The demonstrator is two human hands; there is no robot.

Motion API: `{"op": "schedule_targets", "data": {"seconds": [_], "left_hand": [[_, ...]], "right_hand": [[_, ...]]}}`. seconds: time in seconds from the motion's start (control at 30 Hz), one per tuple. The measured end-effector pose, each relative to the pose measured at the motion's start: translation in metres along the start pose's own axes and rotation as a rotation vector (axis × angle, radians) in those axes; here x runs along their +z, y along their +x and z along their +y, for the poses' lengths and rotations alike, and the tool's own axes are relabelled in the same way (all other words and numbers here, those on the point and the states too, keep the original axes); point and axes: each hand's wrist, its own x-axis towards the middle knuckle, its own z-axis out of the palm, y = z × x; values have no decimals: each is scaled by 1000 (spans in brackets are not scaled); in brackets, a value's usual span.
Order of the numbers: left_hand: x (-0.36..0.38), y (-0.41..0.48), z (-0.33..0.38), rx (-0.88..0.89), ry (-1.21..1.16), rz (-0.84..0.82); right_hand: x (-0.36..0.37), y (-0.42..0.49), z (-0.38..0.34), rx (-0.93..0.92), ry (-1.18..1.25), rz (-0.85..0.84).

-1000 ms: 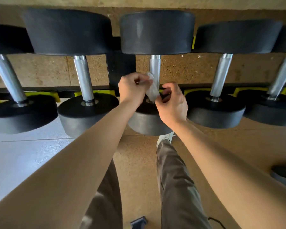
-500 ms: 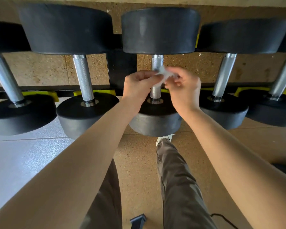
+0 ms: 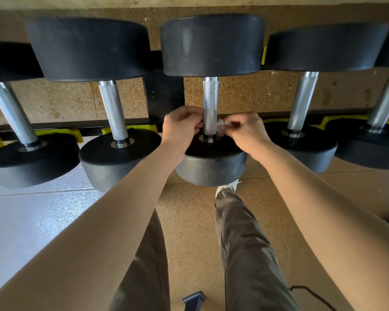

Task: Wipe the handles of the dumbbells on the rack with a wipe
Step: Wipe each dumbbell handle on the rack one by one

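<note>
Several black dumbbells with chrome handles lie in a row on the rack (image 3: pixel 164 95). The middle dumbbell's handle (image 3: pixel 210 97) stands straight ahead of me. A small white wipe (image 3: pixel 220 125) passes round the back of this handle near its lower end. My left hand (image 3: pixel 182 126) is curled at the handle's left side and pinches one end of the wipe, mostly hidden by its fingers. My right hand (image 3: pixel 245 129) pinches the other end at the handle's right side.
Neighbouring handles stand to the left (image 3: pixel 114 110) and to the right (image 3: pixel 302 101). Yellow cradles (image 3: pixel 130 129) hold the dumbbell heads. Below are a speckled tan floor (image 3: pixel 189 221), grey tiles (image 3: pixel 32 221), my trouser legs and a black cable (image 3: pixel 312 292).
Both hands have moved apart to either side of the middle handle and lower down it. The wipe, earlier bunched in front of the handle, now runs behind it.
</note>
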Motion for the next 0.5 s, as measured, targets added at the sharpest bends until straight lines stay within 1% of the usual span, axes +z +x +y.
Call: {"op": "schedule_targets", "data": {"seconds": [0.03,0.1,0.17,0.2,0.27,0.4,0.43,0.5], "left_hand": [[0,0,0,-3,-1,-4],[0,-1,0,-11,-9,-4],[-1,-2,-1,-26,-28,10],[-1,-2,-1,-34,-39,20],[-3,-1,-1,-31,-50,37],[-5,-4,1,28,-45,60],[-5,-6,1,43,-45,49],[-7,-12,1,60,-61,4]], "right_hand": [[-3,0,-2,-3,48,53],[-2,3,-10,-21,225,169],[6,6,-22,-24,428,204],[12,9,-24,-25,473,213],[21,8,-22,-41,409,218],[17,-3,-5,-71,110,175],[13,-7,-5,-93,75,174],[9,-13,-5,-137,89,175]]}}
